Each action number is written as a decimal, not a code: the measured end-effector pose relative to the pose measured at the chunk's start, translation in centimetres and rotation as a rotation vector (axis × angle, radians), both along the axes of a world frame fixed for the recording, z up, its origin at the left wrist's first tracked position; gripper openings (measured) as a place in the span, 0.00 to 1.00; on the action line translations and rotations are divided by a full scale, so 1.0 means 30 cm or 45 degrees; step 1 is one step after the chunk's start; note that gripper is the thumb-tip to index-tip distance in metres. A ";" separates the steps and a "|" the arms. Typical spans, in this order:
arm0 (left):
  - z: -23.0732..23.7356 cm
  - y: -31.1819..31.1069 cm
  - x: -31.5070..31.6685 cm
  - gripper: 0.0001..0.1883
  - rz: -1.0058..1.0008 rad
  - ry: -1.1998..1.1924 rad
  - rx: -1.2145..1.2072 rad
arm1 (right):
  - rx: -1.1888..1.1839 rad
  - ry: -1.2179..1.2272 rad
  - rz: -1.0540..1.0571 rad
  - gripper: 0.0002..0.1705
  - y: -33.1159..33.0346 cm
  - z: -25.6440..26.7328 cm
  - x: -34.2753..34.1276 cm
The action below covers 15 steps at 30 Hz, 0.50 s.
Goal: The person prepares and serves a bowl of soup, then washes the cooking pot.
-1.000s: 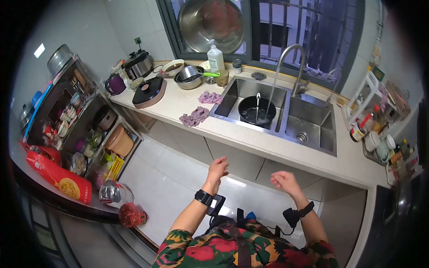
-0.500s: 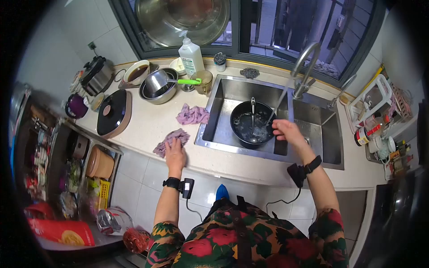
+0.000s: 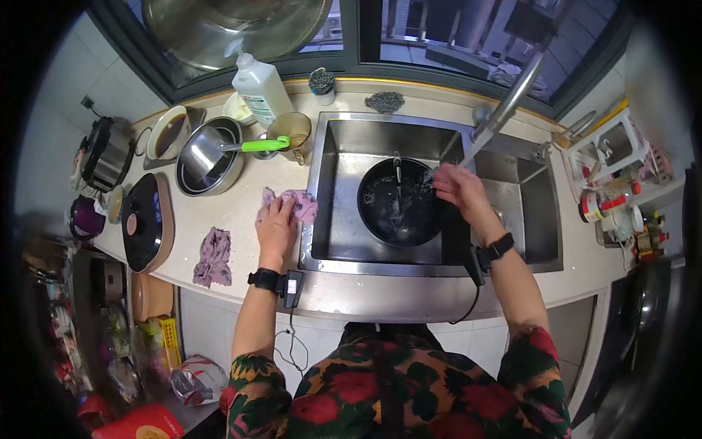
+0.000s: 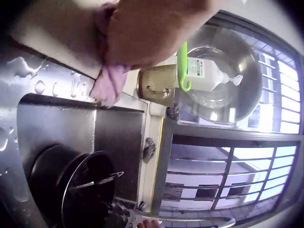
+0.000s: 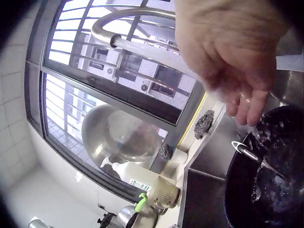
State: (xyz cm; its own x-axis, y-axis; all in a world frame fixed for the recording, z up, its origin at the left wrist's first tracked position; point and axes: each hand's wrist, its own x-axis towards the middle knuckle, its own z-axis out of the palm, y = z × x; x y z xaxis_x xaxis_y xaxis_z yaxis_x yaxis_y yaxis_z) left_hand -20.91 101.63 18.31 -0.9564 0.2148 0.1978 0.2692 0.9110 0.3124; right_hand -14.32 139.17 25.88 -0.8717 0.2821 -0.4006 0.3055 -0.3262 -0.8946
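Observation:
My left hand (image 3: 276,230) rests on a crumpled purple cloth (image 3: 302,207) on the counter, beside the sink's left rim. In the left wrist view, part of that cloth (image 4: 110,86) hangs out below the hand over the sink edge. Farther left lies a second purple cloth (image 3: 214,256). My right hand (image 3: 464,194) is under the stream of the running tap (image 3: 512,99), its fingers extended and wet in the right wrist view. Just left of it, a black pot (image 3: 387,234) of water stands in the sink basin, a metal-handled utensil (image 3: 398,172) leaning in it.
Left of the sink stand a metal bowl (image 3: 227,179) with a green-handled ladle (image 3: 265,145), a brown cup (image 3: 298,132), a pump bottle (image 3: 259,91) and a black-topped appliance (image 3: 153,212). A scouring pad (image 3: 385,102) lies behind the sink. Bottles crowd the right counter.
Both hands have risen from below the counter to it. My left hand has gone from the front purple cloth to the one by the sink; my right hand has moved into the water.

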 end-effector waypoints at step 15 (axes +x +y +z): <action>0.163 0.735 0.067 0.08 -0.078 -1.466 1.839 | 0.023 0.577 0.275 0.13 0.090 -0.261 0.028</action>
